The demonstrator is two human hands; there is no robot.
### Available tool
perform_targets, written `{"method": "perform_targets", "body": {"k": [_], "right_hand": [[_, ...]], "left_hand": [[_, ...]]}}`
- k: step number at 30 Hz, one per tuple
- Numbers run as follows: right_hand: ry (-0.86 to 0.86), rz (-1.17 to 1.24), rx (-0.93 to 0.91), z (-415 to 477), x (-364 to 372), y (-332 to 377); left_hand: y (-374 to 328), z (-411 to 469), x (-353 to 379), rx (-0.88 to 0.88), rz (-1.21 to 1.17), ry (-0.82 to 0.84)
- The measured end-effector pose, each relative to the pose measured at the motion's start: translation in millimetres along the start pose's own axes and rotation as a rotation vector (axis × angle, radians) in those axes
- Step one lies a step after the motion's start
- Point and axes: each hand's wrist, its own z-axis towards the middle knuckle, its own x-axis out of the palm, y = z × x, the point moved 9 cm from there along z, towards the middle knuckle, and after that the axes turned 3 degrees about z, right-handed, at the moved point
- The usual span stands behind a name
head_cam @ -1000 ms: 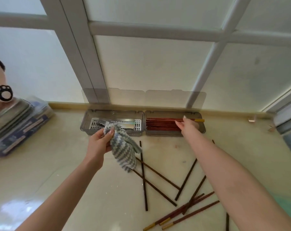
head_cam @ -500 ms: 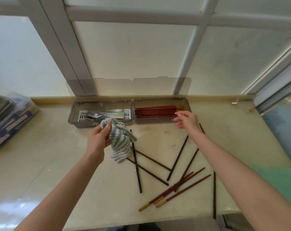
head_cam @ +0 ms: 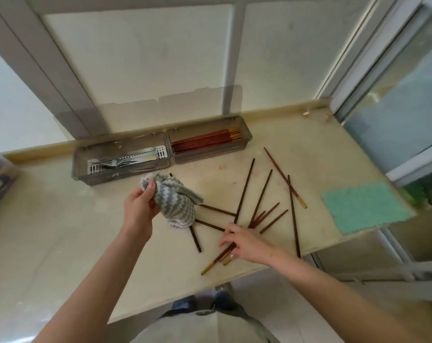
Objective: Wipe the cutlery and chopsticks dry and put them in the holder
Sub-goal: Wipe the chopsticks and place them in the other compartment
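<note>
Beige counter by window; left hand grips cloth, right hand pinches loose chopsticks near the edge. Risk: crossed sticks snag, one rolls off.

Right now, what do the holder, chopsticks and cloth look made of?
Holder: smoky plastic, seemingly; its raised lid is see-through. Chopsticks: dark reddish wood, perhaps lacquered, with gold-coloured ends. Cloth: soft textile, grey-white zigzag, hangs limp.

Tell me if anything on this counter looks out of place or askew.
The loose chopsticks lie crisscrossed on the counter, unlike the parallel ones in the holder; one long chopstick reaches the front edge and may overhang it. Nothing looks spilled or broken.
</note>
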Motion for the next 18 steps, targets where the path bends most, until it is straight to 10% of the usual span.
{"method": "perform_targets", "body": {"k": [8, 18], "right_hand": [[0.036, -0.372, -0.172, 7.1, 13.4, 24.4], [0.016, -0.266, -0.134, 14.8, -22.7, 28.3]], "left_hand": [[5.9, -11.2, -3.2, -0.003, -0.013, 0.007], [7.4, -17.0, -10.1, -0.026, -0.008, 0.046]]}}
